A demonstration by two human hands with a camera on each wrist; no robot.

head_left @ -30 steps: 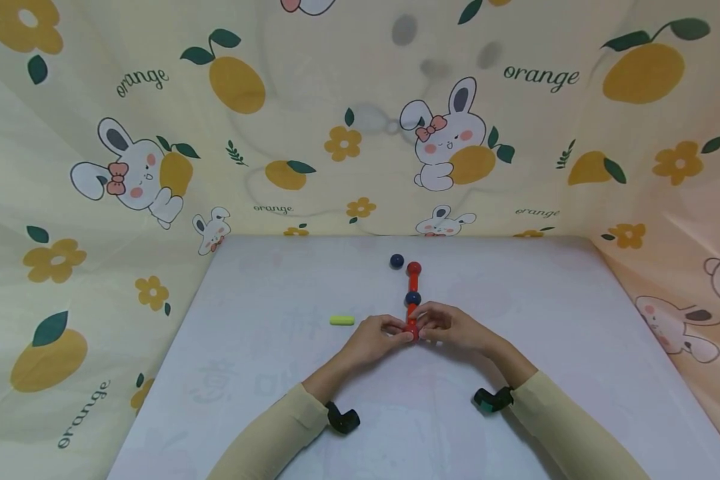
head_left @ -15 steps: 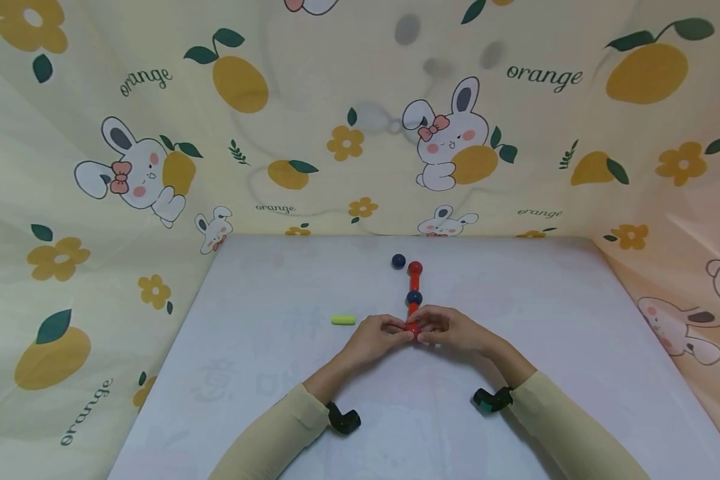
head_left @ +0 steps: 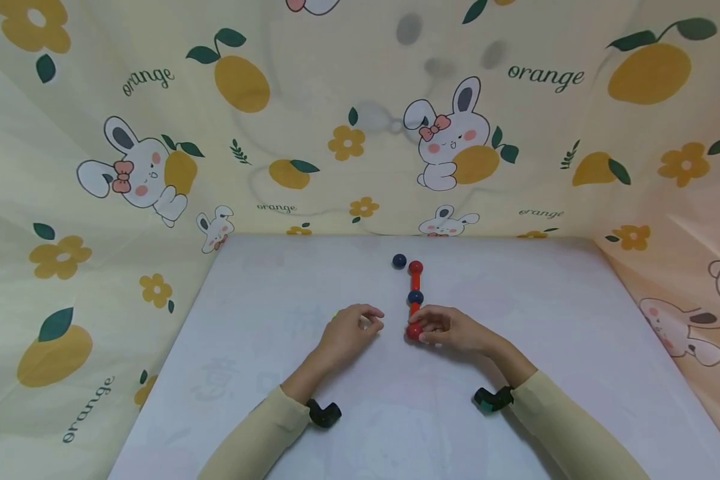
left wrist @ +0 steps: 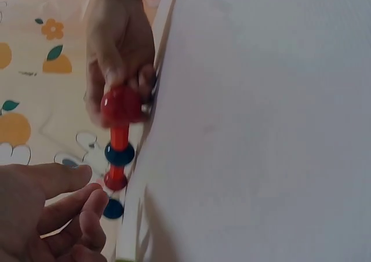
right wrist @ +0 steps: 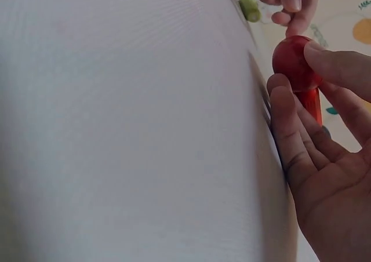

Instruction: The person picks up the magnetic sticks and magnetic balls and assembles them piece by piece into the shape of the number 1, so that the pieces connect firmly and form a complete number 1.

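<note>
Between thumb and fingers of the right hand (head_left: 456, 329), the near red ball (head_left: 415, 332) is pinched; the left hand (head_left: 348, 335), loosely bent, holding nothing, has just left it, leaving one hand steadying the rod-and-ball chain (head_left: 416, 283) on the tabletop (head_left: 396, 427), a blue ball (head_left: 399, 261) beside its far end.

A free gap lies between the left hand (head_left: 347, 333) and the near red ball (head_left: 414, 331). The right hand (head_left: 456, 330), holding that ball, blocks its right side. Beyond, the chain of balls and rods (head_left: 416, 297) bars sideways passage, a loose blue ball (head_left: 399, 261) just beside its far end. Patterned cloth (head_left: 366, 173) walls the desk's (head_left: 504, 273) far edge.
</note>
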